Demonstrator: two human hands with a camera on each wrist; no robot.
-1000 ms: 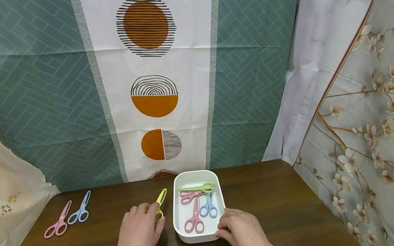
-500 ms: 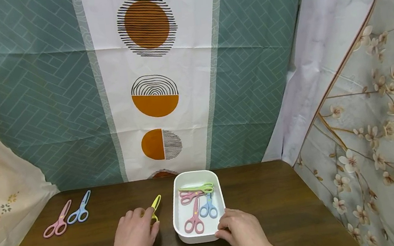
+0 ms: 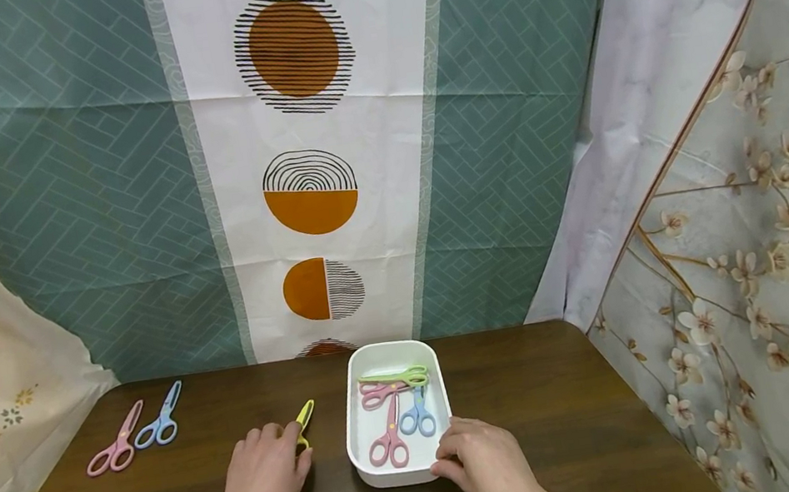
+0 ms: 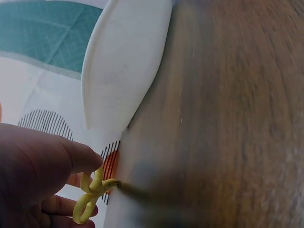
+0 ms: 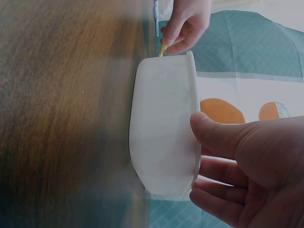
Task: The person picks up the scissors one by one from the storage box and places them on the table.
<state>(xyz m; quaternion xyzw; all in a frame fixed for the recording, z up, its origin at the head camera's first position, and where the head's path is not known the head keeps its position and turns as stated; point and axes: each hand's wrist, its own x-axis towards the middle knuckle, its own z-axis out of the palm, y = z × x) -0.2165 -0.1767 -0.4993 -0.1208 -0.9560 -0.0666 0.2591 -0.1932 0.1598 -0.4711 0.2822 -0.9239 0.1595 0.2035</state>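
My left hand point(image 3: 263, 474) pinches a pair of yellow scissors point(image 3: 305, 416) by the handles, left of a white plastic bin point(image 3: 397, 477). Thumb and fingers meet at the yellow loops point(image 4: 95, 186) in the left wrist view, with the blades toward the table. My right hand point(image 3: 487, 462) grips the bin's near right corner, its thumb point(image 5: 202, 124) at the rim and the other fingers on the far side. Inside the bin lie green scissors point(image 3: 381, 378), blue scissors point(image 3: 419, 398) and two pink pairs, one of them the nearer pink scissors point(image 3: 393, 426).
At the table's far left lie another pair of pink scissors point(image 3: 123, 444) and another of blue scissors point(image 3: 164, 419), side by side. The brown wooden table point(image 3: 536, 394) ends at a patterned hanging cloth point(image 3: 135, 232) behind it.
My left hand has drawn the yellow scissors left and slightly toward me, away from the bin. The right hand and the bin have stayed put.
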